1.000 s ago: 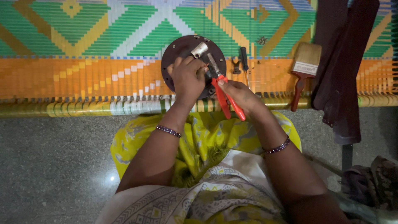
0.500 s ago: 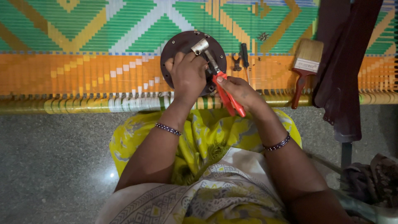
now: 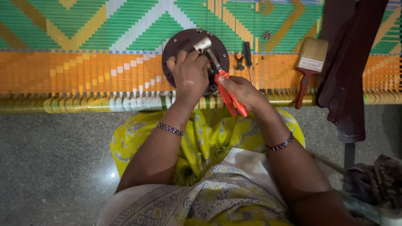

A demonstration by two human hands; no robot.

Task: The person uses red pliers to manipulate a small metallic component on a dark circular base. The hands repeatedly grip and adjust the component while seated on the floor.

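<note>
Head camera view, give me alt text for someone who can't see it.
A person's left hand steadies a dark round metal disc on a colourful woven cot, while the right hand works red-handled pliers at its short metal tube. A paintbrush lies nearby.

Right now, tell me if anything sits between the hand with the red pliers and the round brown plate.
Nothing visible does. The right hand holds the red pliers, whose jaws already reach the short metal tube on the round brown plate. The left hand rests on the plate beside them, not across the pliers' path.
</note>
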